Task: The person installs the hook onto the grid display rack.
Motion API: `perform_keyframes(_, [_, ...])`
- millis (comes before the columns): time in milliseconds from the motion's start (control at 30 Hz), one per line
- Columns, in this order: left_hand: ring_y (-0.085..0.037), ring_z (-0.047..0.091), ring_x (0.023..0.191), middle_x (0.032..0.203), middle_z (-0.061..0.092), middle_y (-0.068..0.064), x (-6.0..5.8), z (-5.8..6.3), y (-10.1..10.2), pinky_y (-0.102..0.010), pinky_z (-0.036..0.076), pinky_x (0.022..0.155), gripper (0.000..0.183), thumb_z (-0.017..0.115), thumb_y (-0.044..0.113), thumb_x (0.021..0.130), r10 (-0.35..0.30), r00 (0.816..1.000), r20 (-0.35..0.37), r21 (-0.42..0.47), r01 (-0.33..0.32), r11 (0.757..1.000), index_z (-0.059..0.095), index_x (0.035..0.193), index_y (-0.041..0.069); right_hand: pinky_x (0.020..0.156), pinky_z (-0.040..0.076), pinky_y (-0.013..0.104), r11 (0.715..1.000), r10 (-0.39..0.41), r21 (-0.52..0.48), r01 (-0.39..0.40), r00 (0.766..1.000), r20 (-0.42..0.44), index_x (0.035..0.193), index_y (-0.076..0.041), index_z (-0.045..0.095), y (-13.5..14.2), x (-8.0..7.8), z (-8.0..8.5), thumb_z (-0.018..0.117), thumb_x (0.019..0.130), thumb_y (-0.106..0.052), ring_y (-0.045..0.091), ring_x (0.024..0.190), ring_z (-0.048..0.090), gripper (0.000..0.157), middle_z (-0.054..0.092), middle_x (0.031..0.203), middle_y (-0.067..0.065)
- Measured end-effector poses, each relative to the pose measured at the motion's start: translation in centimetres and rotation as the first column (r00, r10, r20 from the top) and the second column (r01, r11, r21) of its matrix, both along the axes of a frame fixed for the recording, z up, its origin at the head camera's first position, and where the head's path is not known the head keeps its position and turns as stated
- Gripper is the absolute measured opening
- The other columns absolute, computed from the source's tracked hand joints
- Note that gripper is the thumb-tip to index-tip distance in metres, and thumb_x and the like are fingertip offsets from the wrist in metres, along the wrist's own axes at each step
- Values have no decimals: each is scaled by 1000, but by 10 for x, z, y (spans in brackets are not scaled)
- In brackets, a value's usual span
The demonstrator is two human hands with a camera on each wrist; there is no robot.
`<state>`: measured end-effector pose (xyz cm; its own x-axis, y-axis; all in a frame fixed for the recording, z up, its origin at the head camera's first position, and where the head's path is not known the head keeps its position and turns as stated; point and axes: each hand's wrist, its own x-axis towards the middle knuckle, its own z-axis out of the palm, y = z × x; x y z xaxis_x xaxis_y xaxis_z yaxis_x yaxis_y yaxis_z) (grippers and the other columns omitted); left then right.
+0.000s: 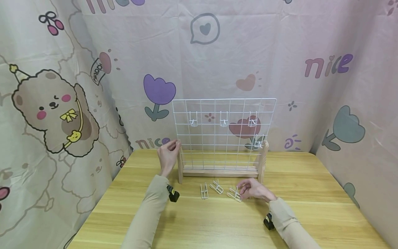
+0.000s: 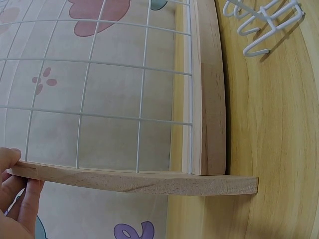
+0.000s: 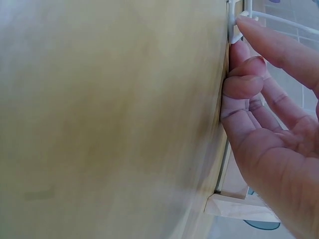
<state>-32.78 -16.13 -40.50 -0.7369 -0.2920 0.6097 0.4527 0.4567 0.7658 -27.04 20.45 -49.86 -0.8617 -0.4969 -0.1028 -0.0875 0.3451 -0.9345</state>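
My left hand (image 1: 169, 156) holds the top of the left wooden post of a display stand (image 2: 134, 182), its thumb and fingers on either side of the wood. The stand carries a white wire grid (image 1: 217, 135). Over the tabletop, my right hand (image 1: 255, 190) is at the rightmost loose white wire hook (image 1: 234, 194). In the right wrist view its index fingertip touches that hook (image 3: 232, 25), while the thumb tip is apart from it. Two more wire hooks, one in the middle (image 1: 217, 187) and one at left (image 1: 204, 191), lie in front of the stand.
Several white hooks hang on the grid: a left one (image 1: 193, 119), others along the same row, and a lower one (image 1: 258, 142) near the right post (image 1: 264, 157). The wooden table (image 1: 199, 221) backs onto a printed curtain (image 1: 130, 52).
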Motion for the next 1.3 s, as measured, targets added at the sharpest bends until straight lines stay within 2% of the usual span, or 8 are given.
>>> perform_keyframes(400, [-35,77,93,105,75,-23,0,0,0,-45,63,80,24,74,10,91,-7,1000,1,9,7,1000,74,110,-5,68,59,22,999,-18,42,18,1000,-12,111,13,62,-3,2,2,75,72,12,13,75,67,42,72,86,13])
perform_keyframes(667, [-35,76,93,105,75,-24,0,0,0,-46,63,81,25,73,11,92,-6,1000,1,9,6,1000,74,110,-5,66,57,18,999,21,32,-20,999,-49,103,17,63,-2,1,1,74,72,15,12,75,65,33,72,86,20])
perform_keyframes(833, [-35,76,93,105,75,-24,0,1,0,-46,63,81,24,73,11,92,-4,1000,4,9,4,1000,74,110,-5,65,57,17,998,32,50,-28,997,-75,99,16,66,-2,0,1,74,71,14,12,74,64,29,71,85,19])
perform_keyframes(1033, [-35,76,94,105,75,-23,1,1,1,-45,62,81,24,73,10,92,-4,1000,10,16,4,1000,74,110,-4,64,56,17,997,54,55,-49,994,-94,95,16,67,0,0,2,73,71,14,11,72,64,24,71,85,24])
perform_keyframes(1300, [-35,76,95,107,75,-24,1,0,0,-46,62,82,25,73,11,92,-9,1000,10,13,9,1000,74,111,-6,66,57,18,997,58,48,-54,995,-83,94,15,68,0,1,3,72,72,15,12,73,63,23,72,84,25])
